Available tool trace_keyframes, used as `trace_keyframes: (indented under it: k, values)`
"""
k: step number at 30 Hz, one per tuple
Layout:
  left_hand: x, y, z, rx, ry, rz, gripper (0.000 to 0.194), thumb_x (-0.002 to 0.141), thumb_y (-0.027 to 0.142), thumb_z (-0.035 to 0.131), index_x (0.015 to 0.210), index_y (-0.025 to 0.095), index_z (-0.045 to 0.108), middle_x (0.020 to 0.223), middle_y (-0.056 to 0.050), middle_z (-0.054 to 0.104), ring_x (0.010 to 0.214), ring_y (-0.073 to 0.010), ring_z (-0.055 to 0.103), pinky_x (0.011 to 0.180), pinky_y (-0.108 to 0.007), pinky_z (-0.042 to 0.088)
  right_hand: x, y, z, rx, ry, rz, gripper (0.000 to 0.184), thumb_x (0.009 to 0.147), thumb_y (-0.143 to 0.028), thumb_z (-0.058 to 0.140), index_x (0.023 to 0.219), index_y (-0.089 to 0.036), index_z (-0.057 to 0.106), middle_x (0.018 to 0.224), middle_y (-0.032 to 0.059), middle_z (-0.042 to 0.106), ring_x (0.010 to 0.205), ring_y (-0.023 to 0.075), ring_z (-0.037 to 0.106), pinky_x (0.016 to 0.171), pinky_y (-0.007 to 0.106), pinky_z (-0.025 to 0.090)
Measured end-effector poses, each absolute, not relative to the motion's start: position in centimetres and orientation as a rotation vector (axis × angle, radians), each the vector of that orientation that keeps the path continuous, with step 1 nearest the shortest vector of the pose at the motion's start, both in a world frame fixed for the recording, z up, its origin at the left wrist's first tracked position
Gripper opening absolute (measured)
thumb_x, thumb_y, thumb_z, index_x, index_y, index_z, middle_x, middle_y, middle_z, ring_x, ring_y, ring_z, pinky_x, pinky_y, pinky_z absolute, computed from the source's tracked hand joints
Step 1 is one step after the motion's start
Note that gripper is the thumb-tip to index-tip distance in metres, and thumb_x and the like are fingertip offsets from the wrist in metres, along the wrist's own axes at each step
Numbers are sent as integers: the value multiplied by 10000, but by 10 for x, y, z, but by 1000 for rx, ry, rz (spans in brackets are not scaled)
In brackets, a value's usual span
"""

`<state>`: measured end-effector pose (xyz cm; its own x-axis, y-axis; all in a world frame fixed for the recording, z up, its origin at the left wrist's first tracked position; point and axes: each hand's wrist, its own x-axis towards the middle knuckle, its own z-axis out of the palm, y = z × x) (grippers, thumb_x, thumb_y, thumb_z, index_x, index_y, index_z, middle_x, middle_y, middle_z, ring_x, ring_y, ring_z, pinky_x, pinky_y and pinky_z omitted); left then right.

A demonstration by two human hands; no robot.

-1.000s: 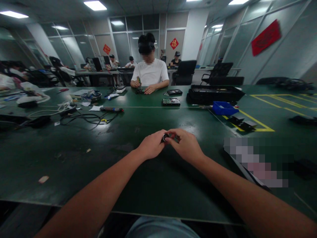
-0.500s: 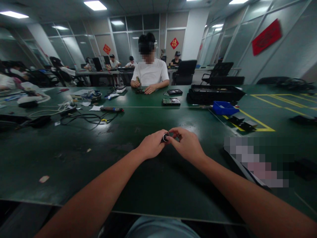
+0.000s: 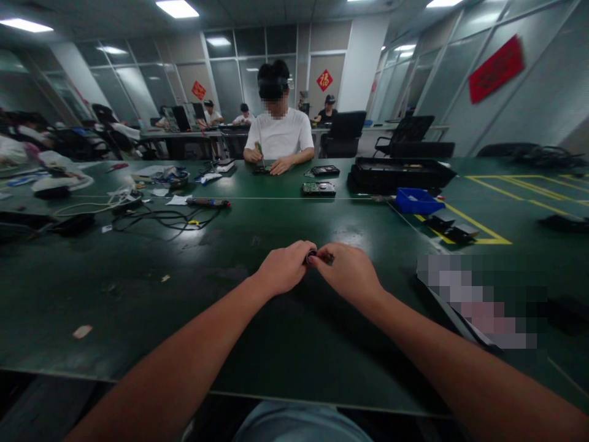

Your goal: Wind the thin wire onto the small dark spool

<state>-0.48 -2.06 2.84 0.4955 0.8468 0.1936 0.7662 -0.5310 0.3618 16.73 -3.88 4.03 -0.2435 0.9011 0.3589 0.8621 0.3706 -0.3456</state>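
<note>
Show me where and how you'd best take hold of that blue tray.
Probably pinch the blue tray by its near wall, reaching from the wearer's side: the walls stand up around an open top, and the long black case sits close behind.

Blue plastic tray (image 3: 418,201) stands just beside long black open case (image 3: 401,174), on dark green tabletop (image 3: 202,319). Grey-and-green circuit-board unit (image 3: 318,189) lies to left of case. Black thin cable (image 3: 159,222) is curled near grey cylindrical tool with red end (image 3: 208,202). Person in white T-shirt (image 3: 280,132) sits across table. Red diamond-shaped paper sign (image 3: 324,80) hangs behind.
</note>
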Motion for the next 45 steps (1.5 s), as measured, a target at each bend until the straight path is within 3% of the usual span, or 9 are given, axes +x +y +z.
trace_keyframes:
  k: [9, 18, 28, 33, 40, 45]
  values:
    - [-3, -22, 30, 2590, 1495, 498, 290, 920, 310, 506, 1206, 279, 548, 1156, -51, 650, 952, -250, 659, 771, -345, 504, 164, -42, 39, -1539, -2124, 17, 203, 907, -319, 551, 883, -234, 734, 878, 46, 759, 764, 222, 680, 640, 341, 451]
    - [-5, -20, 26, 2610, 1530, 533, 247, 907, 386, 541, 1133, 297, 588, 1059, -42, 671, 914, -253, 657, 704, -331, 485, 164, -40, 41, -1546, -2081, 163, 170, 853, -308, 605, 872, -208, 742, 844, 51, 763, 764, 223, 696, 658, 326, 480]
    - [-8, -18, 25, 2608, 1453, 550, 319, 911, 419, 549, 1215, 320, 563, 1109, -17, 658, 970, -228, 648, 745, -320, 504, 167, -38, 39, -1453, -2046, 169, 160, 874, -325, 611, 898, -228, 736, 841, 22, 743, 741, 187, 657, 624, 303, 432]
    - [-10, -16, 22, 2577, 1402, 640, 312, 918, 351, 541, 1226, 307, 550, 1144, -10, 656, 994, -228, 645, 769, -329, 510, 169, -36, 37, -1470, -1961, 129, 187, 835, -387, 675, 882, -206, 666, 799, 24, 691, 699, 179, 613, 578, 295, 401]
    - [-9, -15, 19, 2555, 1311, 640, 327, 927, 354, 520, 1246, 287, 548, 1200, -35, 644, 1024, -247, 642, 792, -353, 520, 170, -34, 37, -1453, -1974, 151, 125, 832, -343, 688, 832, -221, 658, 775, 13, 683, 697, 177, 604, 576, 294, 387]
    - [-10, -14, 19, 2492, 1305, 671, 340, 924, 299, 518, 1263, 290, 542, 1244, -34, 632, 1071, -242, 631, 878, -369, 516, 172, -33, 36, -1453, -1960, 179, 210, 804, -423, 708, 821, -220, 658, 765, 21, 688, 676, 183, 605, 557, 299, 380]
